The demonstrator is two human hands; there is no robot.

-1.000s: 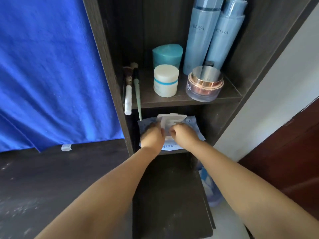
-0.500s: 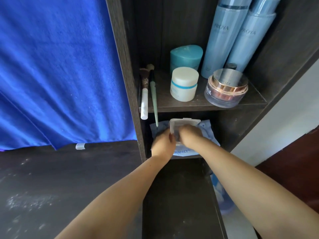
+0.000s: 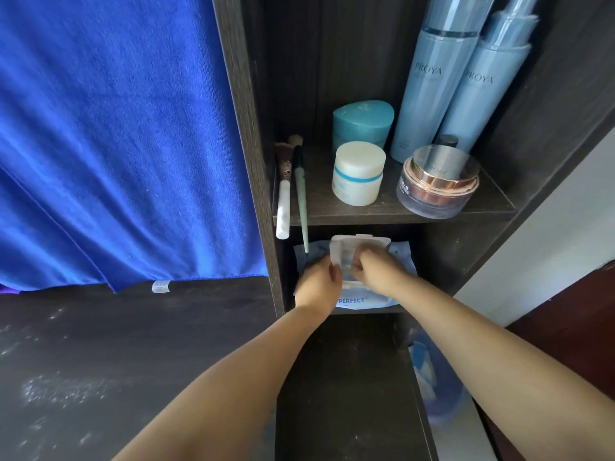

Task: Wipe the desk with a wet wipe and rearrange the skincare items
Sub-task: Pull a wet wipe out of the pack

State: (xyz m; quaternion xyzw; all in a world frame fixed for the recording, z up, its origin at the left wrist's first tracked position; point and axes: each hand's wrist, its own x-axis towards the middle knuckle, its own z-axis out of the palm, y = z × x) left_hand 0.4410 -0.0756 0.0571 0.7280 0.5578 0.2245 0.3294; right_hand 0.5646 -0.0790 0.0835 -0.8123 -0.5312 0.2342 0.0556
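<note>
Both hands reach into the lower shelf compartment, on a wet-wipe pack (image 3: pixel 361 299) whose white flip lid (image 3: pixel 357 246) stands open. The left hand (image 3: pixel 317 284) rests at the lid's left edge; the right hand (image 3: pixel 379 271) pinches at the opening. On the shelf (image 3: pixel 392 212) above stand two blue PROYA bottles (image 3: pixel 429 78), a teal jar (image 3: pixel 362 123), a white jar (image 3: pixel 358 173), a rose-gold-lidded jar (image 3: pixel 437 181) and two makeup brushes (image 3: pixel 284 188). A blue towel (image 3: pixel 116 128) hangs over the dusty dark counter (image 3: pixel 116 344).

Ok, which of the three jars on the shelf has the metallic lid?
The rose-gold jar at the front right, clear-walled; the white jar and teal jar have matte lids.
</note>
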